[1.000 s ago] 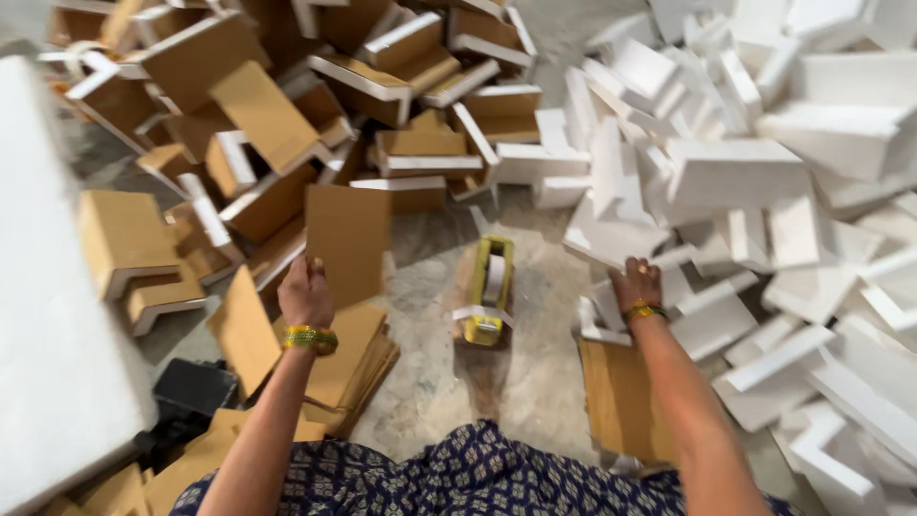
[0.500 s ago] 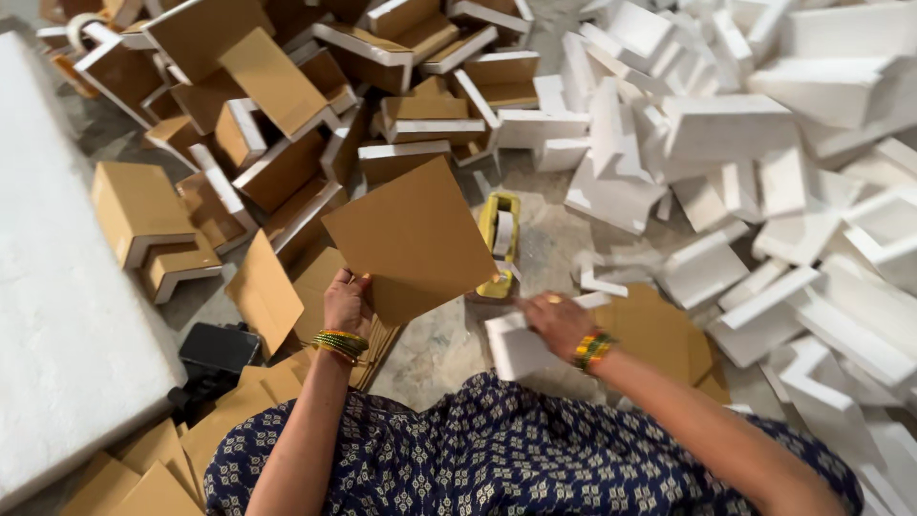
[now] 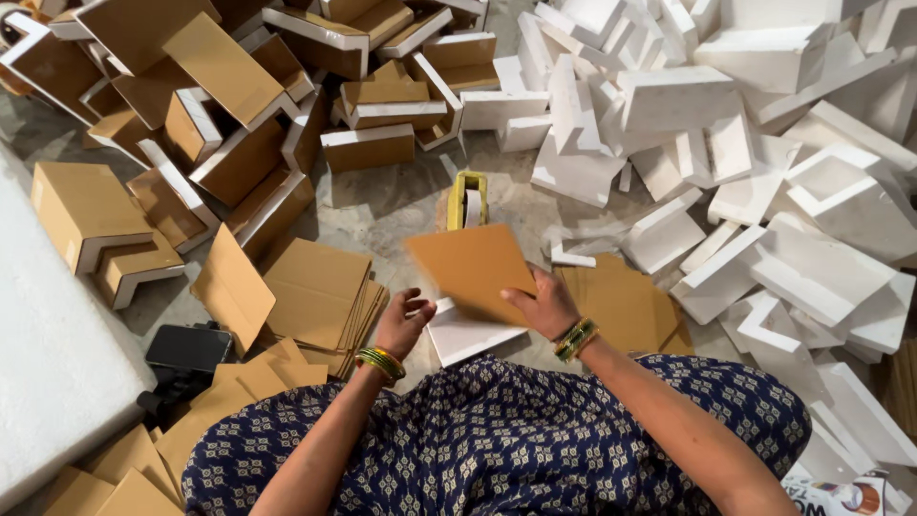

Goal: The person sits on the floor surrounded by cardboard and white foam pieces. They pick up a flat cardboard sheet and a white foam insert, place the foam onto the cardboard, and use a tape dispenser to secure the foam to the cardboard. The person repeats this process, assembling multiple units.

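Landmark: the tape gun, yellow, upright on the floor.
Card: 1 brown square sheet, tilted, just in front of the tape gun, over a white foam block.
Foam block: flat, white, right under the card, between the 2 hands, just above the lap.
Right hand: closed on the card's near right edge, thumb on top, fingers beneath; bangles at the wrist.
Left hand: loosely curled, half open, at the foam block's left edge; whether it touches the block I cannot tell; bangles at the wrist.
Card stack: flat brown sheets, left of and nearer than the tape gun, just beside the left hand.
Loose sheet: brown, leaning at the stack's left side.
Second stack: brown sheets, right of and nearer than the tape gun, partly behind the right wrist.
Foam heap: many white blocks and L-shapes, right of the tape gun.
Wrapped pieces: foam faced with brown card, piled left of and beyond the tape gun.
Phone: black, far left of the tape gun, near the lap.
Foam slab: big and white, at the far left edge.
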